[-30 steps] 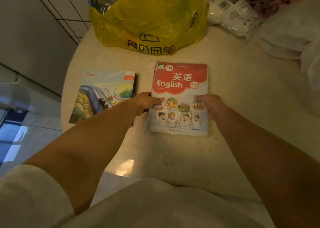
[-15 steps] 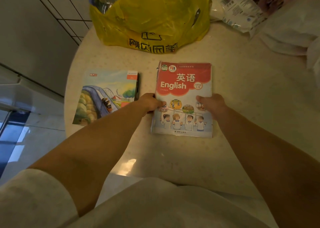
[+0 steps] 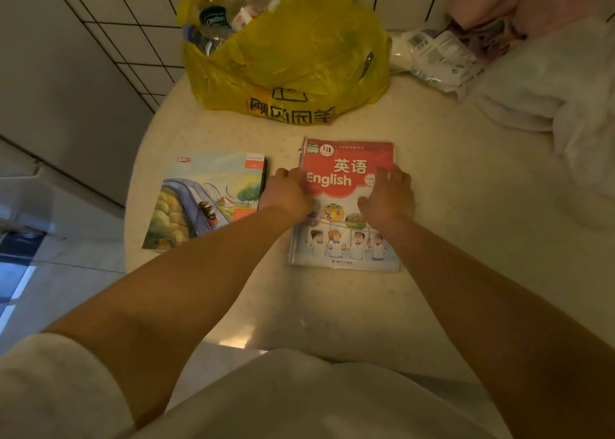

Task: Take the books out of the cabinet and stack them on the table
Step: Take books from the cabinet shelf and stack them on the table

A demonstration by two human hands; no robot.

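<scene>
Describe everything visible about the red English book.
The English book is a thin paperback lying flat, face up, on the table. Its cover is red above, with "English" and Chinese characters, and shows cartoon children below. The left hand rests on its left edge, the right hand on its right side, fingers spread.

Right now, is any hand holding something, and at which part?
Both hands lie flat on the English book: left hand at its left edge, right hand on the cover. Neither grips.

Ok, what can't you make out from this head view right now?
- English book: both hands cover mid-cover; books beneath it uncertain.
- Cabinet: out of frame.
- Illustrated book: title too small.
- Yellow bag: contents mostly hidden by plastic.
- Right-side cloth: cut off by edge.
</scene>
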